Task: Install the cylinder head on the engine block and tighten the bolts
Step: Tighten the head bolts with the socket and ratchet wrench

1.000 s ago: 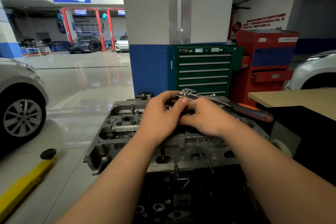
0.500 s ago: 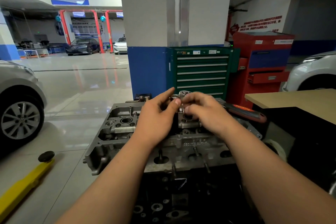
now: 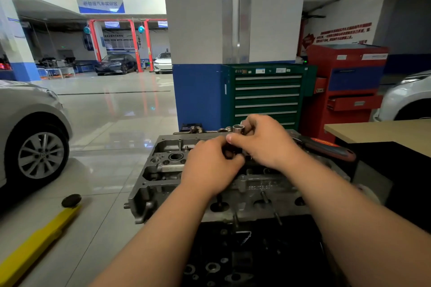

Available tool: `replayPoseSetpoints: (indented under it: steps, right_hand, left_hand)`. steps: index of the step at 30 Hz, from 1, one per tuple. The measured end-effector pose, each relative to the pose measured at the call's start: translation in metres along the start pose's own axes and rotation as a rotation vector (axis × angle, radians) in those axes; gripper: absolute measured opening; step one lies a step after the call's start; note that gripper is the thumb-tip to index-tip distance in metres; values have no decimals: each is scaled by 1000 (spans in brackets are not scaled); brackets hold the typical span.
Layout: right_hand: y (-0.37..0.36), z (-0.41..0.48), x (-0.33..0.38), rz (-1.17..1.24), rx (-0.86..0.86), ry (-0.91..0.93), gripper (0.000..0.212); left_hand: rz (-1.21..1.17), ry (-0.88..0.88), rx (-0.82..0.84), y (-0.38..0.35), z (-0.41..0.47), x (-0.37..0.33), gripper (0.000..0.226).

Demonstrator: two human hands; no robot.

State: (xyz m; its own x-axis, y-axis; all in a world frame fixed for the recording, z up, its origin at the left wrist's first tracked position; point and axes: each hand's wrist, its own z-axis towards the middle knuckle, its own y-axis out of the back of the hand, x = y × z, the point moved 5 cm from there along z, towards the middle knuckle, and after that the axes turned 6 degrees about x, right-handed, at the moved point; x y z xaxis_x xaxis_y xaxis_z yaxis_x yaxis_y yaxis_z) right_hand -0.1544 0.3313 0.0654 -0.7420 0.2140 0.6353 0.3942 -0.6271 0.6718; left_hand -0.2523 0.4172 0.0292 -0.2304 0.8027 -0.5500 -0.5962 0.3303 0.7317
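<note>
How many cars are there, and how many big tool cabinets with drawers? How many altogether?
Cars: 4 (silver car, dark car, far white car, near white car)
Tool cabinets: 2 (green cabinet, red cabinet)
Total: 6

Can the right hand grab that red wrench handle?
Probably yes. The handle lies right beside the right hand, nothing between them, but that hand is pinching a socket and would have to let go first.
</note>
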Motion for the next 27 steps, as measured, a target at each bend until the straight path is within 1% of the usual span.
replayPoseSetpoints:
  steps: [2,3,4,5,7,8,9,10,11,15,16,18,19,21,23,24,25,27]
  right_hand:
    - [-6,-5,2,-99,-119,-33,32]
    - [-7,-7,4,-110,-125,-29,29]
    - [-6,-5,6,-73,-87,-9,22]
    - [-3,-2,8,6,-6,11,15]
    - [4,2,14,166,215,45,18]
    - [7,2,17,180,301,63,19]
    - [11,2,19,152,347,81,19]
    - [14,2,20,98,350,96,19]
    - [16,3,20,40,319,100,18]
    - [14,9,28,-174,103,97,9]
    - [10,9,32,-245,47,93,10]
    - [2,10,40,-465,-16,120,25]
    - [-1,10,44,-598,-9,154,32]
    - [-2,11,52,-858,41,286,40]
    - [1,11,58,-1083,98,401,40]
    - [0,13,61,-1144,110,406,39]
    - [-2,15,63,-1168,113,349,36]
    - [-7,22,65,-1174,134,92,23]
  left_hand:
    - [11,9,3,-1,2,-2,17]
    - [-1,15,7,-2,4,-1,16]
    - [-12,16,12,-2,6,0,20]
    - [-13,4,17,-2,6,-1,26]
    - [2,-35,22,-1,5,-2,34]
    - [6,-48,24,-1,4,-3,36]
    - [12,-55,28,-1,3,-2,36]
    - [26,-60,34,-2,3,-1,36]
    - [50,-67,39,-3,3,-1,36]
    - [165,-68,54,-8,6,-4,35]
    - [182,-59,75,-10,7,-5,35]
    - [172,-39,116,-12,11,-3,30]
    - [150,-32,125,-12,12,-2,31]
    - [105,-33,121,-11,13,1,36]
    - [139,-40,124,-13,13,0,36]
    - [175,-38,126,-14,12,-1,35]
    - [204,-35,123,-15,11,-2,35]
    - [230,-19,114,-14,10,-4,32]
